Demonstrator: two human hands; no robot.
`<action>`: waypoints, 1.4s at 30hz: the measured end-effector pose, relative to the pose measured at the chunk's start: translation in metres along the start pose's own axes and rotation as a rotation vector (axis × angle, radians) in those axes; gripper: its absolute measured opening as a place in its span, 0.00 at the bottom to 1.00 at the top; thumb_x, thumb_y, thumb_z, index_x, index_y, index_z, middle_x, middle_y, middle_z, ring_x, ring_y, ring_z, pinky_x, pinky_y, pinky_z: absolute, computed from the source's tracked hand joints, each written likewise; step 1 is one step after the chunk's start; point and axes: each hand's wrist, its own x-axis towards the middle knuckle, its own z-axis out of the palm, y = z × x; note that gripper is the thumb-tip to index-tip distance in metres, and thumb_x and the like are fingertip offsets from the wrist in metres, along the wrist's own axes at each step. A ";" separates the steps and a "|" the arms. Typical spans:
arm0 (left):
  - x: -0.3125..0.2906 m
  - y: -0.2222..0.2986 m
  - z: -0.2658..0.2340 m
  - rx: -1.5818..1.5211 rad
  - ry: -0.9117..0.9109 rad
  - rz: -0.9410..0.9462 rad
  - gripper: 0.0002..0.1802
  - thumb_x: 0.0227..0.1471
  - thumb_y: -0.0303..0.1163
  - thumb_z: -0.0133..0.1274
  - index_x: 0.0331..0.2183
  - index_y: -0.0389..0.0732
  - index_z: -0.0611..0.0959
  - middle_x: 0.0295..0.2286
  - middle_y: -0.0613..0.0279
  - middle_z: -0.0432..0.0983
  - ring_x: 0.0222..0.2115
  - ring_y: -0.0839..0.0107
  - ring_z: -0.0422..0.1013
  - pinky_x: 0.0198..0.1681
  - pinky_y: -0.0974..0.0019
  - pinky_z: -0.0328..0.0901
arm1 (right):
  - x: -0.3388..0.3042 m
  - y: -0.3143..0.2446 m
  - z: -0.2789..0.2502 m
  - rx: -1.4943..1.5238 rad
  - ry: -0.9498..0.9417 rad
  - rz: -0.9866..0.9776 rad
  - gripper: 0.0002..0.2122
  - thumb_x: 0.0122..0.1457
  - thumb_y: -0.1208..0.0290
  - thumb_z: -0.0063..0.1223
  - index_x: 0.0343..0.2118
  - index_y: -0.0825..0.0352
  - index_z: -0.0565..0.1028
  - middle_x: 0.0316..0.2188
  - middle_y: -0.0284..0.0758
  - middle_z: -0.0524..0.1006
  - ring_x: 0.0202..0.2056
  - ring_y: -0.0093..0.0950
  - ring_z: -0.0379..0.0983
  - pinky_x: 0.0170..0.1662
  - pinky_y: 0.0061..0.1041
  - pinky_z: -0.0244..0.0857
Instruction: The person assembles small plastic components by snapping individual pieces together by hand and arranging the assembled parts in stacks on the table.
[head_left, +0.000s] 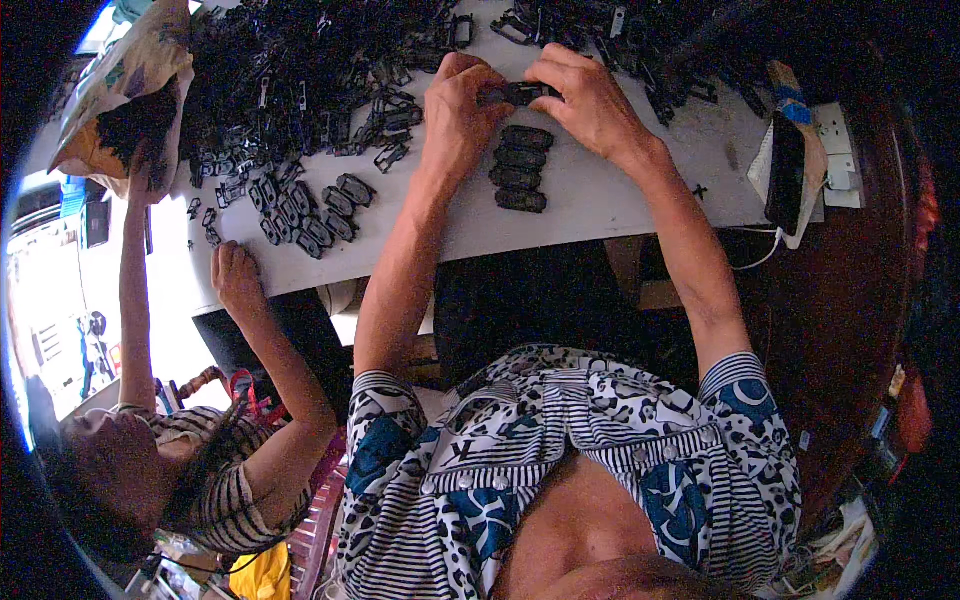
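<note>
Between my two hands is a small black plastic part [521, 94], held level just above the white table. My left hand [461, 104] pinches its left end. The fingers of my right hand [588, 102] are closed on its right end. Its finer details are too dark to make out. Right below it, a column of several black oblong plastic pieces [521, 160] lies on the table, stacked edge to edge toward me. To the left lies a group of similar oblong pieces [300, 215].
A big heap of black plastic frames [290, 80] covers the table's far left, with more frames [650, 75] at far right. A phone [785, 170] leans beside a white power strip [838, 150]. At left a co-worker's hand [236, 275] rests by the table edge; the other reaches into a sack [150, 60].
</note>
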 end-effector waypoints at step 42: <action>0.052 -0.017 0.018 0.440 0.075 0.350 0.12 0.41 0.17 0.50 0.31 0.38 0.82 0.32 0.53 0.71 0.35 0.53 0.67 0.40 0.57 0.65 | -0.003 0.030 -0.006 -0.349 0.050 0.052 0.10 0.44 0.77 0.59 0.30 0.68 0.72 0.32 0.37 0.69 0.38 0.38 0.70 0.39 0.36 0.66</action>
